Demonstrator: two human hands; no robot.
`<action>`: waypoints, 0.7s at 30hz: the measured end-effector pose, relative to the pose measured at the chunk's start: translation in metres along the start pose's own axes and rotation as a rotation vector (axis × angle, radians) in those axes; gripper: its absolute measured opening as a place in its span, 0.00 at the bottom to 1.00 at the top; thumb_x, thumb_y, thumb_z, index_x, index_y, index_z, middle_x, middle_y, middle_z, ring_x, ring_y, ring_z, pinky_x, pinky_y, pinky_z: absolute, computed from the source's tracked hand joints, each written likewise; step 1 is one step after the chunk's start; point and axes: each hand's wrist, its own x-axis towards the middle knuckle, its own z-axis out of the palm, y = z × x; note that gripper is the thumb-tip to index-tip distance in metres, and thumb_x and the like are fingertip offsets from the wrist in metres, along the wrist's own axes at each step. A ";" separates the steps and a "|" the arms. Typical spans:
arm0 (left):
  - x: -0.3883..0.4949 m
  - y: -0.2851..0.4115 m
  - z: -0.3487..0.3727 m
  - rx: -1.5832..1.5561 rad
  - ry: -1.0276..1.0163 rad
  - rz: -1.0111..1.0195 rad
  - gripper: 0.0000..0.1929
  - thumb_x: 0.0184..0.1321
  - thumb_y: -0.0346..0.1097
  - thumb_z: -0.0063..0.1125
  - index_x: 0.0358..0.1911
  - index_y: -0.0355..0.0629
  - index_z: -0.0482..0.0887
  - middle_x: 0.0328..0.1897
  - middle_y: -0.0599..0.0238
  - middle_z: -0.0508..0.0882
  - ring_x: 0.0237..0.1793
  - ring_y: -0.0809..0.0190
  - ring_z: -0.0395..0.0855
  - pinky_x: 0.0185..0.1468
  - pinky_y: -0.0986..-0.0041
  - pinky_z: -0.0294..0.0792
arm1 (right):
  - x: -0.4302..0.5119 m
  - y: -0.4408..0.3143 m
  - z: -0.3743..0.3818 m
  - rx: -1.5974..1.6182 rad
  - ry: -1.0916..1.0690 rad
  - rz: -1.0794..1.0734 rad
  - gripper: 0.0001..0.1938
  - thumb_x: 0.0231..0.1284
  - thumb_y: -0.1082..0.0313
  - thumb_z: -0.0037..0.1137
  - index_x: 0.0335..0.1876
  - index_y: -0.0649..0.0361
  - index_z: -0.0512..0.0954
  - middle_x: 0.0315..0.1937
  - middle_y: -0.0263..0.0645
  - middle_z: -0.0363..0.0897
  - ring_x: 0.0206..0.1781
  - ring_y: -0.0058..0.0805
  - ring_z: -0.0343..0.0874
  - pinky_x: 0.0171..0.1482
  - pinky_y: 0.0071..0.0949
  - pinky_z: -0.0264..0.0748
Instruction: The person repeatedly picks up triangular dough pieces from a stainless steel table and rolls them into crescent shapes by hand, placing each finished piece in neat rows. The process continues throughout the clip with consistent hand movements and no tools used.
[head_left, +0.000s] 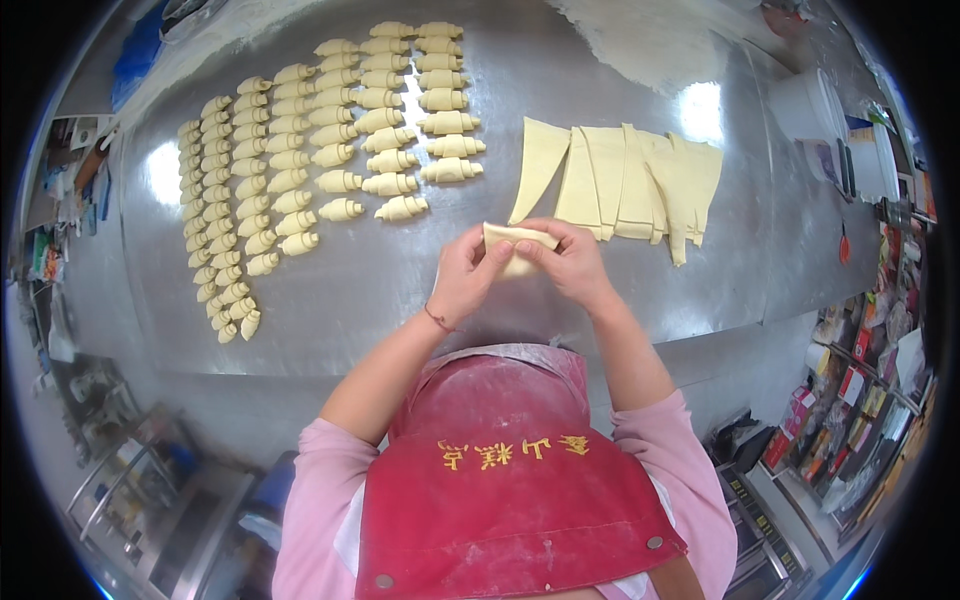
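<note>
Between both hands is a piece of pale dough (520, 238), held just above the steel worktop near its front edge. My left hand (466, 262) pinches its left end, thumb on top. My right hand (571, 259) grips the right end the same way, the two thumbs almost meeting in the middle. Part of the dough hangs below the thumbs, and the fingers behind it are hidden. Just beyond my hands lies a single dough triangle (541, 154), its narrow tip pointing towards me. Beside it on the right, several cut dough sheets (637, 180) overlap in a stack.
Rows of rolled dough crescents (292, 157) cover the left part of the steel worktop (360, 292). Loose flour (637, 37) is spread at the back. White tubs (810, 105) and orange-handled scissors (844, 246) are on the right. Crowded shelves (862, 375) stand beyond the right edge.
</note>
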 end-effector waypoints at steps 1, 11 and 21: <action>-0.011 0.002 0.000 -0.098 -0.065 -0.130 0.13 0.62 0.36 0.56 0.47 0.38 0.76 0.38 0.66 0.82 0.41 0.71 0.79 0.44 0.78 0.70 | -0.009 0.001 0.006 0.049 -0.011 -0.014 0.14 0.60 0.64 0.59 0.48 0.63 0.79 0.36 0.30 0.81 0.38 0.13 0.74 0.39 0.16 0.71; -0.083 0.001 0.002 -0.433 0.029 -0.248 0.13 0.61 0.33 0.58 0.47 0.39 0.73 0.37 0.68 0.81 0.35 0.73 0.78 0.38 0.82 0.70 | -0.070 0.023 0.048 -0.107 0.016 -0.142 0.13 0.62 0.64 0.56 0.47 0.65 0.80 0.40 0.34 0.81 0.42 0.20 0.77 0.45 0.21 0.73; -0.111 0.007 -0.006 -0.454 0.007 -0.106 0.12 0.56 0.28 0.61 0.44 0.38 0.77 0.42 0.66 0.80 0.44 0.70 0.76 0.48 0.77 0.70 | -0.093 0.017 0.061 0.136 0.055 -0.009 0.13 0.60 0.68 0.57 0.47 0.66 0.77 0.40 0.38 0.80 0.42 0.21 0.78 0.47 0.22 0.74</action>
